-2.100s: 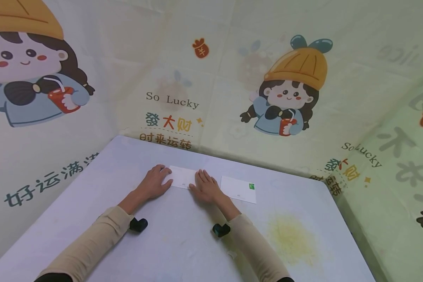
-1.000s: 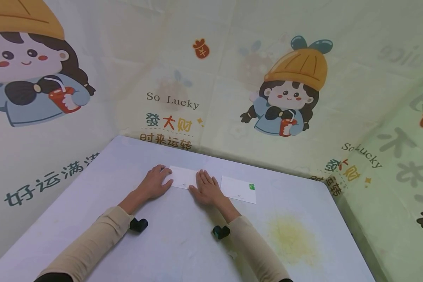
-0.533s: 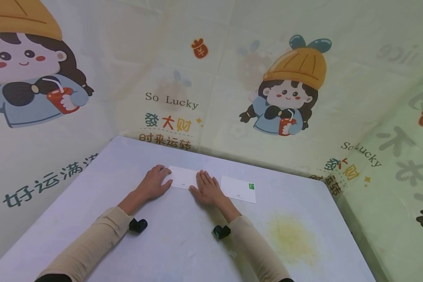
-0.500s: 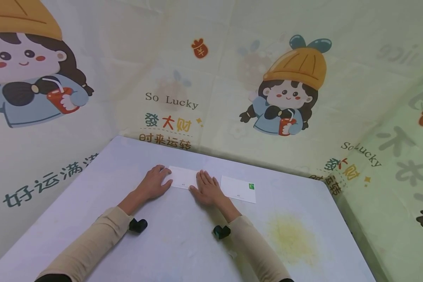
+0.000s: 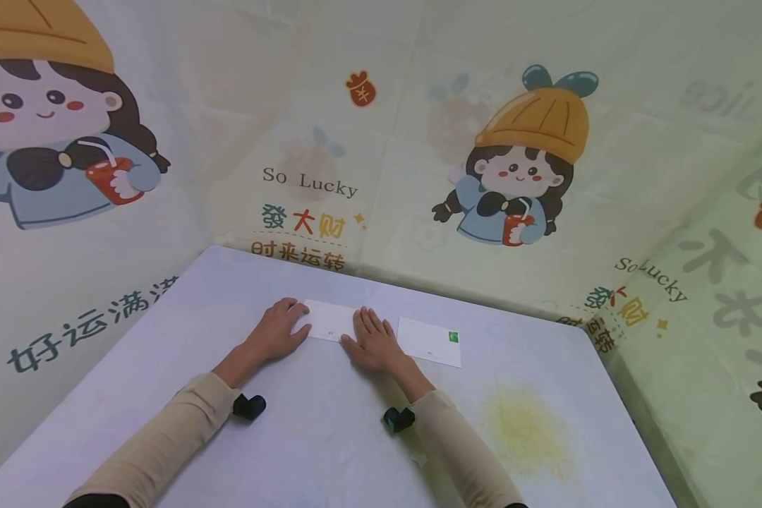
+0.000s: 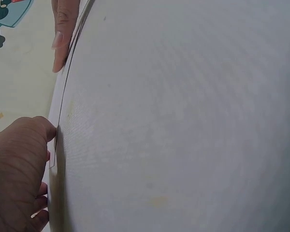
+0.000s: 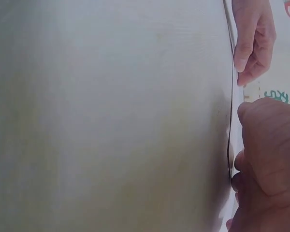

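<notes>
A white envelope with small print near its lower edge lies flat on the table between the two hands. The left hand rests at its left end, thumb and forefinger spread apart along that edge; the left wrist view shows the thumb at the envelope's near edge. The right hand lies flat across the right end with its fingers straight and hides that part. In the left wrist view, the right hand's fingers point down along the envelope. Close to the right hand's outer side lies a second white envelope bearing a green stamp.
The white table has a yellowish stain at right. Beyond its back edge stands a pale printed cloth with cartoon figures and lettering; it also covers both sides. A dark wrist camera sits below each sleeve cuff.
Both hands keep their places at the ends of the envelope. At most the right hand has shifted very slightly since the first frame. The stamped envelope has not moved.
</notes>
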Available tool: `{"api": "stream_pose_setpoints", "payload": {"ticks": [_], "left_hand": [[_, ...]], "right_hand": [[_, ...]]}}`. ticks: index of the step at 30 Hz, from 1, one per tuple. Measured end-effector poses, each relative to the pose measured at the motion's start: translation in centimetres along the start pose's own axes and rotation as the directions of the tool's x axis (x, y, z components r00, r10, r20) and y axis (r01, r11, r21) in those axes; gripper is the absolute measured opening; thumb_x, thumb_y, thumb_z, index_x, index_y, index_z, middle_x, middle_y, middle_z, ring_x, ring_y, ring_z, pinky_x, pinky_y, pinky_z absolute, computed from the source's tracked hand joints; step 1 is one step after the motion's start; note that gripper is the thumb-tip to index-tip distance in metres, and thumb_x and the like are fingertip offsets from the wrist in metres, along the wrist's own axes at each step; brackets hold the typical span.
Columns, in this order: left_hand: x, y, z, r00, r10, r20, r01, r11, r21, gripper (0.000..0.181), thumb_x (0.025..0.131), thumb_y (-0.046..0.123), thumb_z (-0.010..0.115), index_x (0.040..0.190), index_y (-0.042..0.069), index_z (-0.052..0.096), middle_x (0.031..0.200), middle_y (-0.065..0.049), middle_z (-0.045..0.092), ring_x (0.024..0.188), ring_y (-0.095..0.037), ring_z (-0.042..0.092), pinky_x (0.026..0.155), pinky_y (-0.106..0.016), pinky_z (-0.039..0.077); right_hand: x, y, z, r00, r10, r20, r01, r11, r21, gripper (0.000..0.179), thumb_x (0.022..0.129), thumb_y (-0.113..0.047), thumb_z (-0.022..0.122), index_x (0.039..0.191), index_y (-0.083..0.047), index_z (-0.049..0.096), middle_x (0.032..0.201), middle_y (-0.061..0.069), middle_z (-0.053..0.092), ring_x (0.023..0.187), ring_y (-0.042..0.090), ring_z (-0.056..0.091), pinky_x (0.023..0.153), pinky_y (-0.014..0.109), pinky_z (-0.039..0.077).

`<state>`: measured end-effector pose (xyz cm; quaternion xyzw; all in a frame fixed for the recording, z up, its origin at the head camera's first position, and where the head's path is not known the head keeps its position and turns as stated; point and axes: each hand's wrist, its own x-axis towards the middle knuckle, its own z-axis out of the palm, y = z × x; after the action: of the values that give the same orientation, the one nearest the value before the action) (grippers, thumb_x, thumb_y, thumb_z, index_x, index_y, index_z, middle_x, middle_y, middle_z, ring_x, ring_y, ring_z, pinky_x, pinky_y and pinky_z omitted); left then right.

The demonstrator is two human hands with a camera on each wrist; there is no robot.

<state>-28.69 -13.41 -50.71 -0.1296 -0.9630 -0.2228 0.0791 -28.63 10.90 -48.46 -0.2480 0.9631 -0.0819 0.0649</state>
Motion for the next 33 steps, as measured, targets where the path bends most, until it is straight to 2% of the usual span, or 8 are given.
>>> {"api": "stream_pose_setpoints", "payload": {"ticks": [9,21,33], "left_hand": [[0.05,-0.29,0.39,1.0,-0.004,0.01,0.003,1.0,0.004,0.042,0.093,0.033,0.058,0.128,0.008,0.054,0.138,-0.022,0.043,0.128,-0.039,0.04,0.105,-0.055,0.033],[0.09,-0.09,0.05,1.0,-0.005,0.019,0.005,1.0,0.0,0.043,0.094,0.033,0.058,0.127,0.007,0.055,0.138,-0.022,0.043,0.129,-0.038,0.041,0.106,-0.055,0.033],[0.0,-0.11,0.16,1.0,-0.008,0.022,0.008,1.0,-0.002,0.043,0.095,0.034,0.057,0.128,0.007,0.054,0.139,-0.021,0.042,0.129,-0.038,0.04,0.106,-0.055,0.032]], "right_hand": [[0.17,-0.26,0.11,1.0,-0.006,0.01,0.007,1.0,-0.021,0.07,0.101,-0.053,0.026,0.153,-0.008,0.014,0.16,0.01,0.008,0.148,0.024,0.003,0.116,0.05,0.01],[0.17,-0.25,0.24,1.0,-0.016,-0.007,0.016,0.999,-0.052,0.069,0.101,-0.051,0.027,0.153,-0.008,0.016,0.16,0.01,0.011,0.147,0.026,0.006,0.115,0.052,0.013],[-0.12,-0.36,0.22,1.0,0.003,-0.023,-0.003,1.0,-0.017,0.069,0.101,-0.051,0.027,0.153,-0.008,0.017,0.159,0.014,0.011,0.147,0.028,0.007,0.115,0.052,0.014]]}}
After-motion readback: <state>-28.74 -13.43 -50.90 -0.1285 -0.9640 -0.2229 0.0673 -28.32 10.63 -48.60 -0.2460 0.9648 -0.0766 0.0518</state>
